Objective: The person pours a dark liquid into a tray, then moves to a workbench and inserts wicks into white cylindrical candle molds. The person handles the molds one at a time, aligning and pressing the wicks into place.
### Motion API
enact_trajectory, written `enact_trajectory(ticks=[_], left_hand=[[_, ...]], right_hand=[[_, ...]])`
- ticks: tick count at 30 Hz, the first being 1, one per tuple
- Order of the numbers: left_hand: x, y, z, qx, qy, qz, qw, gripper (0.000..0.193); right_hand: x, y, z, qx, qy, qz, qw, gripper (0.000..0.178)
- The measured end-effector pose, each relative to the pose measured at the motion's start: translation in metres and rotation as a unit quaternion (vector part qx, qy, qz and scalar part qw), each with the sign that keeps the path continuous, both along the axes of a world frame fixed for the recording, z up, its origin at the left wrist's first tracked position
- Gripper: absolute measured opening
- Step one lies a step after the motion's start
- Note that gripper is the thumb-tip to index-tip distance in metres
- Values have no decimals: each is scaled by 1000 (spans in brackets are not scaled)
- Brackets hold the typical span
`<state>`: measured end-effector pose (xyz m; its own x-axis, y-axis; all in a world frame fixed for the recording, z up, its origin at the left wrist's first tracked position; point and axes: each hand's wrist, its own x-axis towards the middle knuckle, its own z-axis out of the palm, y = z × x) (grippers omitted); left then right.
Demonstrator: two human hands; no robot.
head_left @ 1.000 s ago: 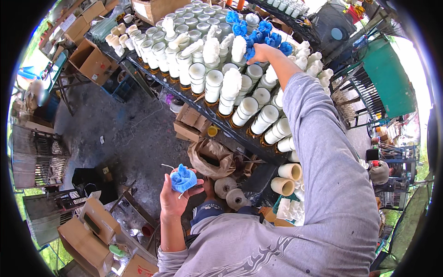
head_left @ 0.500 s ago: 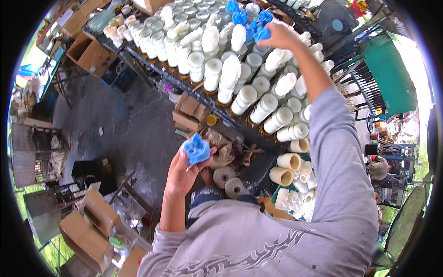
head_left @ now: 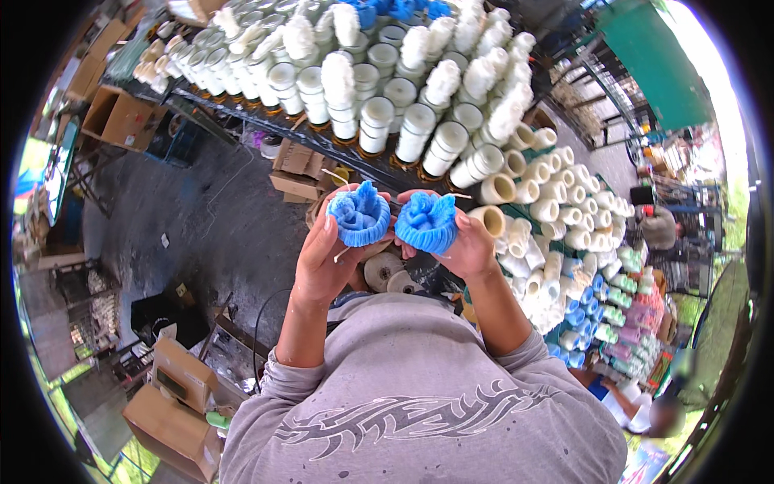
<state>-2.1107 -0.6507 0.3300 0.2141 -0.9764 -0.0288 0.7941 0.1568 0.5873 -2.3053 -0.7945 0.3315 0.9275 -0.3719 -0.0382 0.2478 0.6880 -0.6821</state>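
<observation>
In front of my chest I hold two blue moulded figure candles with ribbed, cup-like sides and thin white wicks sticking out. My left hand [head_left: 318, 254] is closed around the left blue candle [head_left: 359, 218], thumb along its outer side. Fingers of my right hand [head_left: 474, 248] cradle the right blue candle [head_left: 429, 226] from below and the side. The candles are close together, with a small gap between them. More blue candles [head_left: 403, 10] sit among the white moulds at the far edge of the view.
A long black-edged table ahead carries rows of white cylindrical moulds [head_left: 376, 121], several topped with white castings [head_left: 337, 81]. Cream tubes [head_left: 556, 189] stack to the right. Cardboard boxes [head_left: 171, 427] stand at lower left. Thread cones [head_left: 380, 270] lie below my hands. Another person [head_left: 633, 403] is at lower right.
My right hand has come back from the far blue candles with one in its grip, beside the left hand. The left hand has shifted slightly up and right, still holding its candle.
</observation>
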Motion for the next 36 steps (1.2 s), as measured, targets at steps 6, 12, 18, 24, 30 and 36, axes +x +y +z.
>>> enact_trajectory(ticks=[6,12,18,24,30,36], left_hand=[[-26,-14,23,-25,-85,-77,993,88],[-51,-31,43,-52,-106,-122,985,98],[-66,-42,46,-100,-70,-168,978,97],[-76,-51,48,-128,-76,-206,967,104],[-82,-54,37,-100,118,-261,953,87],[-86,-53,38,-28,363,-276,889,86]], right_hand=[[-41,1,21,-51,0,-89,995,93],[-67,8,43,-138,13,-180,974,96],[-90,14,52,-138,9,-217,966,101],[-103,23,69,-158,21,-252,955,103],[-105,28,73,-135,-12,-269,954,96],[-100,32,66,-63,-65,-265,960,89]])
